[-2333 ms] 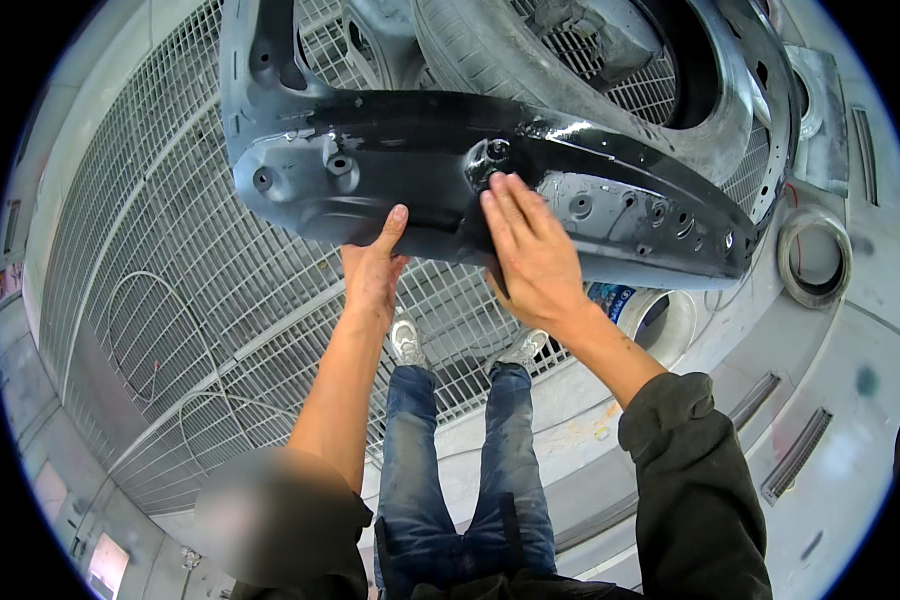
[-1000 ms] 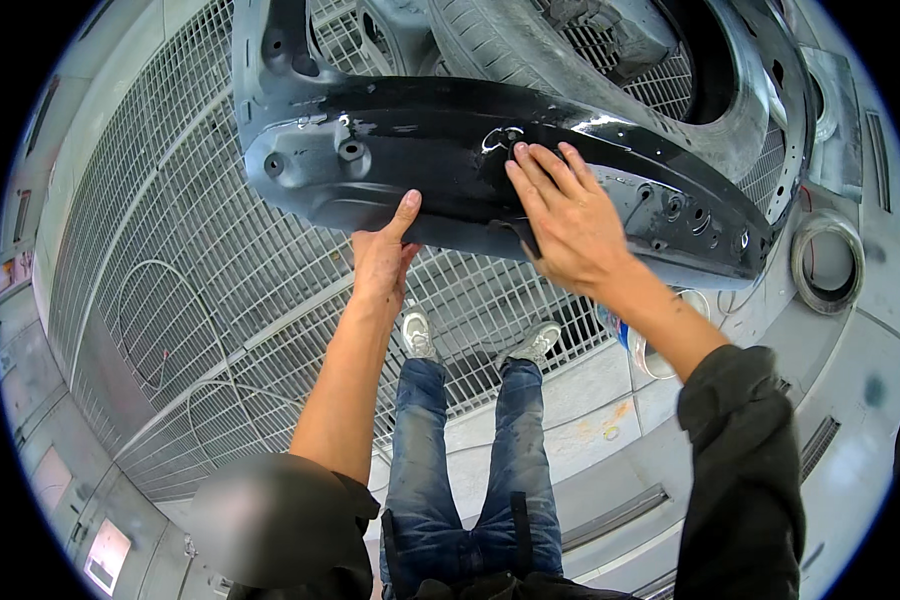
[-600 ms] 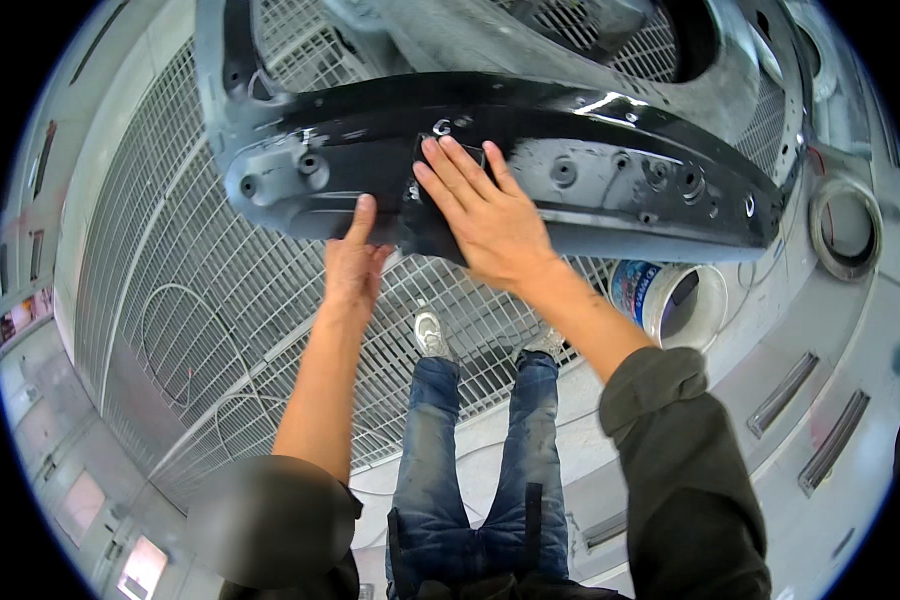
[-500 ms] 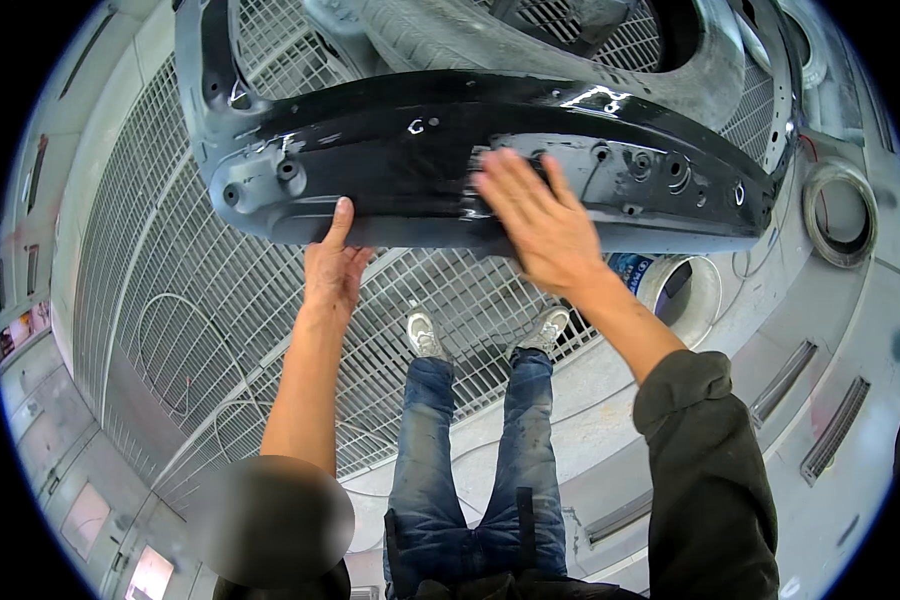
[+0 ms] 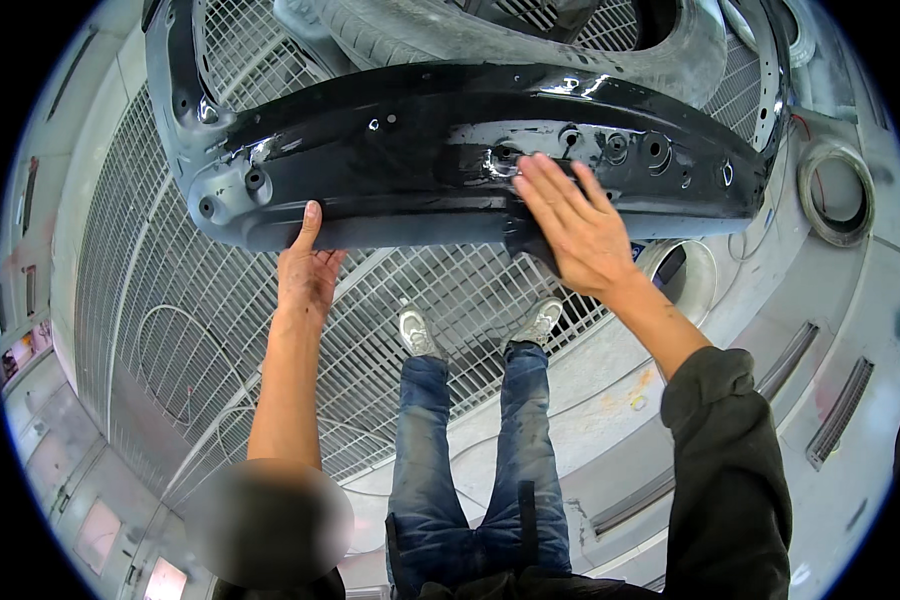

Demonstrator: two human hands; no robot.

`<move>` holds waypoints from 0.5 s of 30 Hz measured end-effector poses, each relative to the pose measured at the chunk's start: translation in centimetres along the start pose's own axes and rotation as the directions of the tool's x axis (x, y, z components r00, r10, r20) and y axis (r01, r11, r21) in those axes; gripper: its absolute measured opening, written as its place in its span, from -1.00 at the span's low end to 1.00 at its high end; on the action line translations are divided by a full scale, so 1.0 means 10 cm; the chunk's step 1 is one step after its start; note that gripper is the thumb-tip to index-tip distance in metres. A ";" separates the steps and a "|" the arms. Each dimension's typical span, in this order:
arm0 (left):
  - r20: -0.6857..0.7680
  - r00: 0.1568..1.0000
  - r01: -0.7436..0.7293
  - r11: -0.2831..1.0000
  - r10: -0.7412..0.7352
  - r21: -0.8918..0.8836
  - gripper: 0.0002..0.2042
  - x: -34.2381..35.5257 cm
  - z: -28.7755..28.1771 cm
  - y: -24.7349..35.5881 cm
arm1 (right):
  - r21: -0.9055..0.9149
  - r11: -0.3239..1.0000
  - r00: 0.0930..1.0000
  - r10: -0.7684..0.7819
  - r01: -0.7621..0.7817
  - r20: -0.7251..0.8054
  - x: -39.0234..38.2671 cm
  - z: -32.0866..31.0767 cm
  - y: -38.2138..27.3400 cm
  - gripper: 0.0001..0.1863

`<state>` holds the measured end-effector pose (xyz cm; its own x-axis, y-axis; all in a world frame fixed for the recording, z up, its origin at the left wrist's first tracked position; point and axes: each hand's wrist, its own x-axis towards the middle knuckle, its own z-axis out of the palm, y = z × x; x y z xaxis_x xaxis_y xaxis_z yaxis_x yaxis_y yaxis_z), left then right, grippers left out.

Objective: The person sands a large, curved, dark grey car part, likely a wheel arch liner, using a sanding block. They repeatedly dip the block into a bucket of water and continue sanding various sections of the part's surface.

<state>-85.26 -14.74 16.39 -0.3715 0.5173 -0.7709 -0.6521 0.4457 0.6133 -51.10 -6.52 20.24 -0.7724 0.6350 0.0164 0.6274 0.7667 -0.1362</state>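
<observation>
A black, wet-shiny car tailgate panel (image 5: 370,165) lies across the upper middle, with grey worn patches and several bolt holes. My left hand (image 5: 308,272) grips its near edge, the thumb on top and the fingers curled underneath. On the right half, my right hand (image 5: 582,228) lies nearly flat with fingers stretched. Between this palm and the panel is a thin black sheet (image 5: 532,238), whose end hangs over the near edge; whether it is sandpaper or cloth I cannot tell. Water glistens by the fingertips.
Behind the panel lies a large dusty tyre (image 5: 450,35), partly hidden by it. A metal floor grating (image 5: 210,290) spreads below. A white bucket (image 5: 692,285) is beside my right forearm, and a ring-shaped grey object (image 5: 836,193) lies farther right. A thin hose (image 5: 160,310) loops over the grating.
My right hand has slid to the right along the panel, the black sheet moving with it. The panel and my left hand sit slightly farther left in view; the left grip stays the same.
</observation>
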 end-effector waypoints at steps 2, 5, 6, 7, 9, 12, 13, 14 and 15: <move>0.001 1.000 -0.018 1.000 0.018 -0.006 -0.44 0.01 0.02 -0.01 | 0.038 0.999 1.000 0.012 -0.012 0.007 -0.02 -0.07 0.02 -0.25; 0.035 0.999 -0.027 1.000 0.027 -0.006 -0.44 0.02 0.12 -0.01 | 0.037 0.990 0.987 -0.139 0.137 0.078 0.18 -0.12 0.05 -0.23; 0.044 0.999 -0.025 1.000 0.025 -0.006 -0.44 -0.01 0.11 0.01 | 0.071 0.979 0.976 -0.197 0.191 0.095 0.21 -0.14 0.13 -0.23; 0.055 0.998 -0.024 1.000 0.024 -0.006 -0.44 -0.02 0.10 0.02 | 0.030 0.962 0.957 -0.272 0.270 0.103 0.23 -0.19 0.25 -0.26; 0.018 1.000 -0.006 1.000 0.006 0.017 -0.45 -0.03 0.04 0.04 | 0.011 0.922 0.915 -0.385 0.386 0.122 0.30 -0.29 0.47 -0.29; -0.007 1.000 -0.005 1.000 0.005 0.027 -0.45 -0.02 0.06 0.03 | -0.080 0.861 0.851 -0.477 0.503 0.220 0.37 -0.46 0.64 -0.32; -0.014 1.000 -0.009 1.000 0.009 0.025 -0.45 -0.02 0.07 0.03 | -0.059 0.854 0.834 -0.486 0.516 0.262 0.40 -0.50 0.62 -0.31; 0.002 1.000 -0.014 1.000 0.014 0.020 -0.45 -0.01 0.08 0.02 | -0.035 0.858 0.836 -0.490 0.513 0.248 0.40 -0.49 0.63 -0.29; 0.018 1.000 -0.020 1.000 0.020 0.014 -0.45 0.00 0.09 0.01 | -0.010 0.860 0.837 -0.494 0.510 0.234 0.40 -0.47 0.65 -0.26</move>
<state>-84.74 -14.10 16.64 -0.3722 0.5391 -0.7555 -0.6354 0.4454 0.6308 -49.67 1.42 24.08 -0.9800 0.1306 -0.1504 0.1463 0.9843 -0.0985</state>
